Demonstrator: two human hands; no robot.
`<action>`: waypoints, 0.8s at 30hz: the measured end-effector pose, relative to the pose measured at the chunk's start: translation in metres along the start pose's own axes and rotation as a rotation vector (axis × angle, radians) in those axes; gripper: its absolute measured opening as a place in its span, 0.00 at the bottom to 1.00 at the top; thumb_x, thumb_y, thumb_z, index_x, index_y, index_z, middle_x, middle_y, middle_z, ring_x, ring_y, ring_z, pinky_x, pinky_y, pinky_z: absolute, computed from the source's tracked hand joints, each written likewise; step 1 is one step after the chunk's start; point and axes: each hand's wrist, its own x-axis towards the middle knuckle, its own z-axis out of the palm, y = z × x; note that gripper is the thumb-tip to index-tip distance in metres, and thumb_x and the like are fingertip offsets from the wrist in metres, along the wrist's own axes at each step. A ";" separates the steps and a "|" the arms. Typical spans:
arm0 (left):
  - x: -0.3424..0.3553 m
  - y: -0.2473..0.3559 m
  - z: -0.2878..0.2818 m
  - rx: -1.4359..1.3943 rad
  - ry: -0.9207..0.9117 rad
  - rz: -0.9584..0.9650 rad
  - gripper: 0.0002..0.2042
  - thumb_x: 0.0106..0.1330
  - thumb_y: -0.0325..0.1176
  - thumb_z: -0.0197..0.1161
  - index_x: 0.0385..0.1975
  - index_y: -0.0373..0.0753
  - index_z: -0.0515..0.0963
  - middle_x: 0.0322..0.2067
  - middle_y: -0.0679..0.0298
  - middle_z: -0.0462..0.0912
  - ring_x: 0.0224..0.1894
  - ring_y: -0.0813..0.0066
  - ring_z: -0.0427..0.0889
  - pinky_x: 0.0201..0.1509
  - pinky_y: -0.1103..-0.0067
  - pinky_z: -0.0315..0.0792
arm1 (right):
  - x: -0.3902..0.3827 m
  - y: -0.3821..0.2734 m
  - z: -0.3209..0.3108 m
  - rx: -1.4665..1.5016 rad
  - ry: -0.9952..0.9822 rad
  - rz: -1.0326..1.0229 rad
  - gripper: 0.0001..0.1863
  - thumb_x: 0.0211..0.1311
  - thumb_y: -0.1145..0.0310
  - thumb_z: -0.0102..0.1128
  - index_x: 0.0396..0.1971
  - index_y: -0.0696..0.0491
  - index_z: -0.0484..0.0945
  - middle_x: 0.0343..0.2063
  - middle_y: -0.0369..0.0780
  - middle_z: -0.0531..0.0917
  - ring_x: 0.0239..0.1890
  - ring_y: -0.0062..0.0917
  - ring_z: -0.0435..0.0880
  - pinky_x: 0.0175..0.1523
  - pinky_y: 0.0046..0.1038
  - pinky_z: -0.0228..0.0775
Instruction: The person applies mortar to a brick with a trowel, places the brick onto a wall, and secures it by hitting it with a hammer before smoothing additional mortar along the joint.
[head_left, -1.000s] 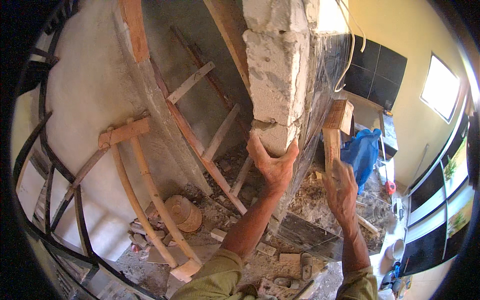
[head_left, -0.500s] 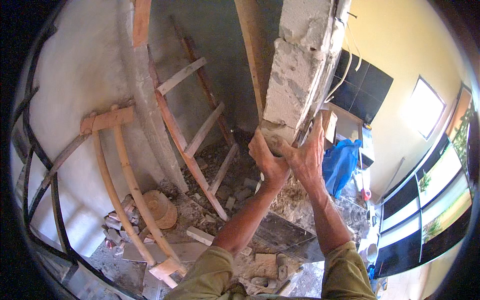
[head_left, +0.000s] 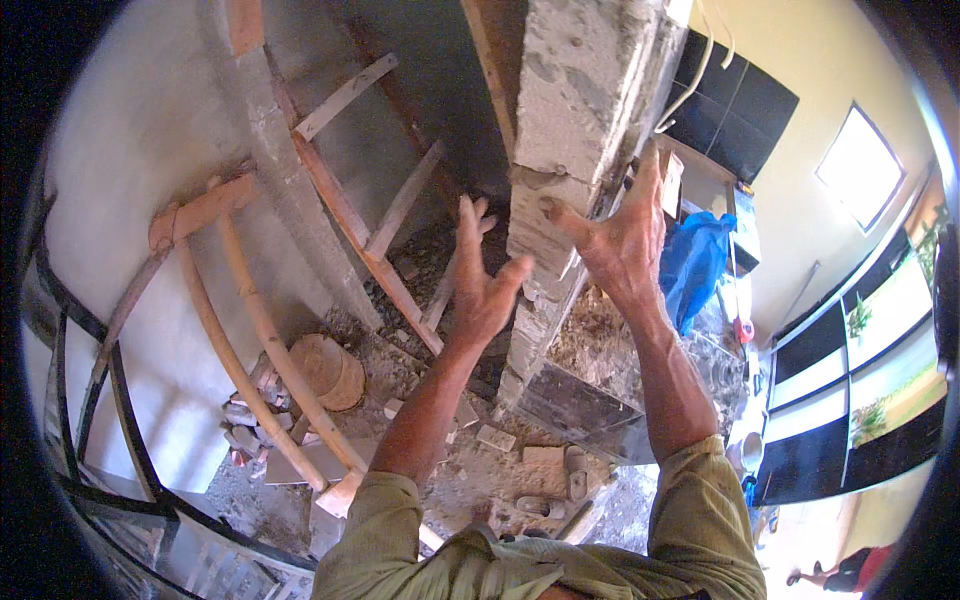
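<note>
A rough pillar of pale blocks and mortar (head_left: 565, 110) rises in front of me, its lower part broken and uneven. My left hand (head_left: 485, 285) is raised just left of it, fingers and thumb spread, with nothing in the palm. On the other side, my right hand (head_left: 622, 240) has its fingers pointing up along the pillar's right edge. Its thumb reaches across the front face, and I cannot tell whether it touches the blocks. Both hands are empty. Beneath them runs a low counter edge with dark tiles (head_left: 580, 405), rubble lying on top.
A wooden ladder (head_left: 335, 200) leans behind to the left, near curved wooden poles joined by a crosspiece (head_left: 205, 210). Broken blocks and a round stump-like piece (head_left: 328, 372) lie on the floor. Blue plastic (head_left: 695, 260) hangs right of the pillar. Part of a person (head_left: 865, 570) shows lower right.
My hands were together, gripping the pillar's sides; now they are apart, the left one off it to the left. The view has shifted, showing more of the pillar's lower part and a person.
</note>
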 end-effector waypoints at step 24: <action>-0.009 0.005 0.023 -0.014 -0.079 -0.156 0.39 0.60 0.43 0.68 0.64 0.26 0.58 0.57 0.49 0.70 0.57 0.63 0.70 0.61 0.69 0.66 | -0.099 0.106 0.015 0.283 0.035 0.183 0.55 0.47 0.58 0.75 0.67 0.63 0.48 0.62 0.55 0.64 0.65 0.43 0.64 0.66 0.39 0.59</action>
